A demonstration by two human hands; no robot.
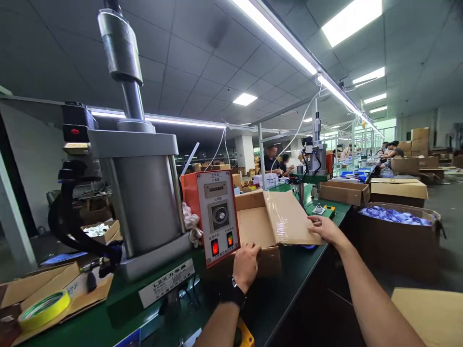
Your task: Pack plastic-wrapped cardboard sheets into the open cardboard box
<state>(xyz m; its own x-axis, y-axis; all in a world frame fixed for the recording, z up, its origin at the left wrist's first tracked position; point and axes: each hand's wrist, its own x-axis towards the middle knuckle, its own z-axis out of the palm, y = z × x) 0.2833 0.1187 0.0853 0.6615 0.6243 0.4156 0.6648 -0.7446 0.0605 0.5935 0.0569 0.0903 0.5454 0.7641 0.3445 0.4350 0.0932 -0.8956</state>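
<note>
2 hands grasp the cardboard box [260,226]: left hand [246,265] near wall, right hand [325,229] flat on flap.

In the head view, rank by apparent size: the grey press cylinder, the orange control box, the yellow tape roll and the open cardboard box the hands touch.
1. Grey press cylinder
2. Open cardboard box, though nearness to the camera makes these top two unsure
3. Orange control box
4. Yellow tape roll

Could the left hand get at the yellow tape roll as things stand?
Probably yes. The left hand rests on the cardboard box; the tape roll lies far to its left, with the press base partly between, but the bench front looks free.
</note>
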